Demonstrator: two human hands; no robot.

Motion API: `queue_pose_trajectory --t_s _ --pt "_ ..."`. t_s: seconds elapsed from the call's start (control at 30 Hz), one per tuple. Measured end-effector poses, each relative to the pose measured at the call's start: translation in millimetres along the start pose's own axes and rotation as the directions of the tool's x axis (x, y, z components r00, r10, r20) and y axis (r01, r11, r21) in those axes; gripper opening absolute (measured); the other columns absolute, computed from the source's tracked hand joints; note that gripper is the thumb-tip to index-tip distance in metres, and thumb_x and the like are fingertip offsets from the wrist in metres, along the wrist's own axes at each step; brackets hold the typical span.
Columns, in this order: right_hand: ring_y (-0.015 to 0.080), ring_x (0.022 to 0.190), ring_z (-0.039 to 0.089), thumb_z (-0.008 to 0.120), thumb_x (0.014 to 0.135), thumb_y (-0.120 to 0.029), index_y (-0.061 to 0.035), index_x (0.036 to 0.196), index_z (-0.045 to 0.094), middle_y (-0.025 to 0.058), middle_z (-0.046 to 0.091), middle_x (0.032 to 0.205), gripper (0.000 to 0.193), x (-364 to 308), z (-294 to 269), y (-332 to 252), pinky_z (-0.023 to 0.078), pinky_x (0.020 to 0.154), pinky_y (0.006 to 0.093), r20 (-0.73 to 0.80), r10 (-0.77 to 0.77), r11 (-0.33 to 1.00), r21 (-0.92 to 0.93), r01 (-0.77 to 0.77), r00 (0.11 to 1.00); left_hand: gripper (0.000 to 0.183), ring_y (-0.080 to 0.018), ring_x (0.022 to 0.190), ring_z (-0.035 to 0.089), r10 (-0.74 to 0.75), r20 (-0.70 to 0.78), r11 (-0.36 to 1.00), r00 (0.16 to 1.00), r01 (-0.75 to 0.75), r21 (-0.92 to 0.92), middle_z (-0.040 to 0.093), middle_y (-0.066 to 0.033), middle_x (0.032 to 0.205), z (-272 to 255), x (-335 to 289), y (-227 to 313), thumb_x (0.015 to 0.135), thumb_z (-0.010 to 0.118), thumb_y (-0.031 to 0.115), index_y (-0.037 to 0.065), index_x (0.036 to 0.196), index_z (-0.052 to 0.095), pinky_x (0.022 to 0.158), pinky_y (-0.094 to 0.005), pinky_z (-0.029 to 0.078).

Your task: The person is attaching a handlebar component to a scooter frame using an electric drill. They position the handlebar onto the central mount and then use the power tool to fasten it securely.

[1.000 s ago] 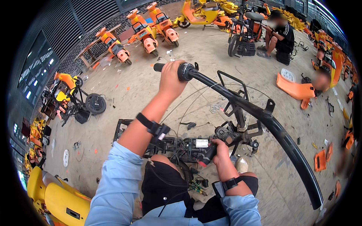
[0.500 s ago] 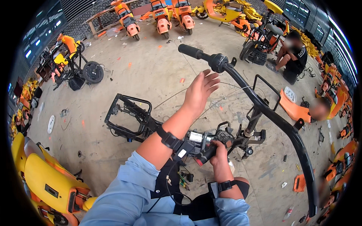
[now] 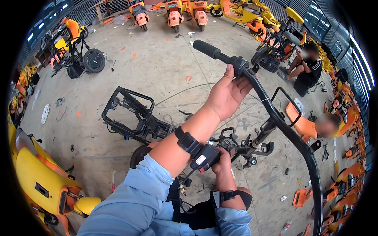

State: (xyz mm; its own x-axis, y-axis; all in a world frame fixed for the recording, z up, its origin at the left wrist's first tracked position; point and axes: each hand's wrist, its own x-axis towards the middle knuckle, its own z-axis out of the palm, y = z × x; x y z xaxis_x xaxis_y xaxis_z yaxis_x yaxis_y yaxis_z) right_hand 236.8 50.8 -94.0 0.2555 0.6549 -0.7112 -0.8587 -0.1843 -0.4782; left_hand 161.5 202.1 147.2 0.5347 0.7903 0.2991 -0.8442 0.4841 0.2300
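Raised since before, my left hand (image 3: 228, 94) opens against the curved black metal handlebar (image 3: 275, 114); right hand (image 3: 222, 165) grips the stem clamp (image 3: 236, 143) below—steady both.

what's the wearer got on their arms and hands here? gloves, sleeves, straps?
No gloves: both the left hand and the right hand are bare. Light blue shirt sleeves are pushed up the forearms. Each wrist has a black strap; the left strap carries a small black box with a white label and a thin cable.
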Motion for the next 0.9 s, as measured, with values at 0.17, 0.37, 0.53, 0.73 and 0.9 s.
queue_pose_trajectory --t_s 0.17,0.37,0.53,0.73,0.9 --pt "0.0256 0.083 0.063 0.059 0.089 -0.01 0.0014 0.103 0.061 0.0117 0.062 0.092 0.019 3 -2 -4 0.054 0.081 0.0426 0.018 -0.016 1.0 -0.003 0.016 1.0 0.041 -0.0251 0.116 0.061 0.074 -0.158 0.994 0.985 -0.061 0.088 0.065 -0.0103 0.121 -24 12 21 0.105 0.054 0.039 0.004 0.125 0.057 0.109 -0.041 0.047" --pt "0.0249 0.083 0.063 0.059 0.088 -0.01 0.0012 0.103 0.061 0.0117 0.063 0.092 0.019 1 -6 -7 0.055 0.08 0.0405 -0.018 -0.01 1.0 0.025 0.01 1.0 0.045 -0.0243 0.113 0.063 -0.016 -0.026 0.998 1.0 0.018 0.064 0.065 -0.011 0.121 2 0 14 0.103 0.057 0.04 0.001 0.125 0.056 0.109 -0.0423 0.048" --pt "0.0243 0.08 0.062 0.061 0.087 -0.009 -0.0001 0.1 0.06 0.0106 0.062 0.089 0.015 0 -2 -6 0.054 0.075 0.039 0.008 -0.018 1.0 0.022 0.018 1.0 0.048 -0.0256 0.119 0.06 0.095 -0.054 0.96 0.994 -0.078 0.268 0.064 -0.0121 0.123 0 0 7 0.1 0.059 0.04 0.0 0.127 0.055 0.113 -0.0424 0.045" --pt "0.0241 0.077 0.062 0.065 0.087 -0.009 -0.0008 0.098 0.059 0.0098 0.061 0.088 0.015 5 -4 -4 0.054 0.072 0.0392 -0.024 -0.009 0.997 0.074 0.011 1.0 0.041 -0.0276 0.113 0.063 0.107 -0.236 0.946 0.966 -0.026 0.324 0.067 -0.0134 0.116 18 -9 17 0.101 0.062 0.033 -0.003 0.12 0.059 0.109 -0.0439 0.048" --pt "0.0252 0.079 0.06 0.06 0.087 -0.009 -0.0005 0.1 0.057 0.0128 0.061 0.088 0.016 5 -2 -3 0.053 0.073 0.0405 -0.059 -0.039 0.993 0.106 0.045 0.998 0.042 -0.0284 0.114 0.062 0.118 -0.331 0.896 0.936 0.043 0.441 0.065 -0.013 0.118 33 -12 19 0.101 0.061 0.035 -0.001 0.121 0.059 0.107 -0.045 0.048"
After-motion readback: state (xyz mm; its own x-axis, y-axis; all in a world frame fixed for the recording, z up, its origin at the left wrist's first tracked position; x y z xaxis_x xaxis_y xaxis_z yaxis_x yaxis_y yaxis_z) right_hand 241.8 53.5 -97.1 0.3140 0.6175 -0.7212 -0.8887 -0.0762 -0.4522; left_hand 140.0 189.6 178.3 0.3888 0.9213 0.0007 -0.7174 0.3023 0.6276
